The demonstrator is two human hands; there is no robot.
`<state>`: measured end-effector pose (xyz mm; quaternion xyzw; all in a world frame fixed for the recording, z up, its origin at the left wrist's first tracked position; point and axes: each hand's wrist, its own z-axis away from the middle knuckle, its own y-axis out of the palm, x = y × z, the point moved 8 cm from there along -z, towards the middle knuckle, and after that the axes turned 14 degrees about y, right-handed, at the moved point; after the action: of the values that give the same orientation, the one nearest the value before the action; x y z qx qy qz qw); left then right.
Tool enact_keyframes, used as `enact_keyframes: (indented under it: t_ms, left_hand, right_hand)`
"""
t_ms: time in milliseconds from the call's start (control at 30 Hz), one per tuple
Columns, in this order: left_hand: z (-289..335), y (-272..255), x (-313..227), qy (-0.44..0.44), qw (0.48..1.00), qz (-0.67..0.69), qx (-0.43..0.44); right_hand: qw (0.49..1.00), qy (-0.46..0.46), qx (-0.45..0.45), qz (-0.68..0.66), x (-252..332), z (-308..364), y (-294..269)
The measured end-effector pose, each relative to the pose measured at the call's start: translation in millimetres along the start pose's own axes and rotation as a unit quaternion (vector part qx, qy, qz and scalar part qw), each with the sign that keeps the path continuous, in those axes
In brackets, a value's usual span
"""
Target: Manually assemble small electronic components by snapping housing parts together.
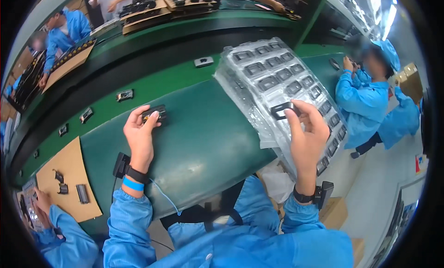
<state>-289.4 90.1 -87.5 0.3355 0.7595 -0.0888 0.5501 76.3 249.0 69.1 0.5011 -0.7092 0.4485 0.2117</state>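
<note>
My left hand is closed around a small dark device with metallic and yellowish details, held over the green table. Between the thumb and fingers of my right hand is a black rectangular frame with an opening in its middle. That hand is above the near side of a clear plastic blister tray, whose pockets hold several similar black frames. The tray seems to lie on others like it, tilted across the table's right part. A strap with a dark box sits on each wrist.
Behind the table runs a green conveyor belt carrying several small devices and a grey one. At left, a cardboard sheet bears dark parts beside a co-worker's hand. Another co-worker sits at right. A blue cord hangs by my left wrist.
</note>
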Motion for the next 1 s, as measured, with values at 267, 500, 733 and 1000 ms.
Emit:
enact_keyframes:
  t_ms: [267,500,733,1000]
  left_hand:
    - [-3.3,8.4,2.8,0.05,0.994,0.084,-0.051]
    - [-3.5,-3.6,-0.7,0.031,0.991,0.119,-0.053]
    - [-3.4,4.1,-5.8,0.046,0.995,0.088,-0.023]
    - [-2.9,5.3,-3.0,0.032,0.992,0.115,-0.031]
  right_hand:
    - [0.838,0.175,0.387,-0.341,23.6,19.7,230.1]
    - [0.801,0.207,0.428,-0.364,21.6,46.6,314.4]
    - [0.807,0.217,0.409,-0.368,12.7,49.3,313.2]
    - [0.81,0.193,0.406,-0.376,9.5,47.2,308.4]
